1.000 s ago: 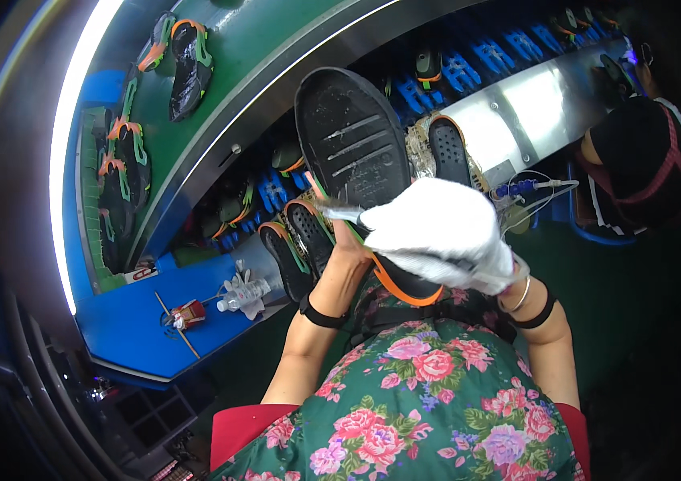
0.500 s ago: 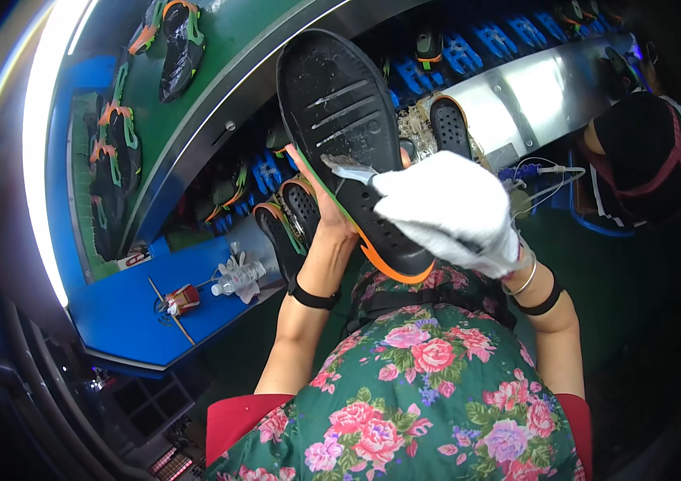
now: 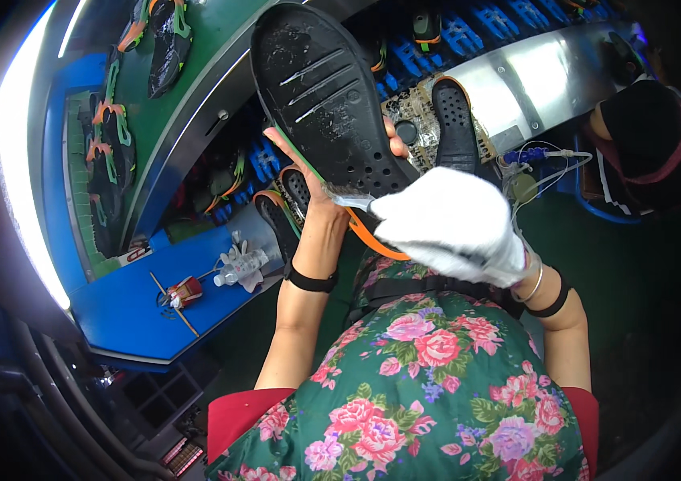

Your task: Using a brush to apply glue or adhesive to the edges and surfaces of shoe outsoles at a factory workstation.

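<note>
My bare left hand (image 3: pixel 320 212) is closed round a black shoe sole (image 3: pixel 320 104), gripping it from beneath, with fingertips showing at its right edge. The sole is tilted up, with grooves at the far end, small holes toward the near end and an orange and green rim. Its inner surface has shiny, wet-looking patches. A white glove covers my right hand (image 3: pixel 449 224), closed round what looks like a flat brush (image 3: pixel 350 201). Its pale grey tip touches the sole's left edge near the holed end; the handle is hidden in the glove.
Another holed black sole (image 3: pixel 454 120) lies on a taped pad ahead. Blue racks (image 3: pixel 461 56) line the back. On the blue table (image 3: pixel 128 313) at left are a plastic bottle (image 3: pixel 240 268) and a red container (image 3: pixel 184 293). Shoes stand on the green belt (image 3: pixel 216 36). A person (image 3: pixel 645 152) sits at right.
The brush has moved from the middle of the sole toward me, to its left edge near the holed end. The sole has shifted slightly up and left.
</note>
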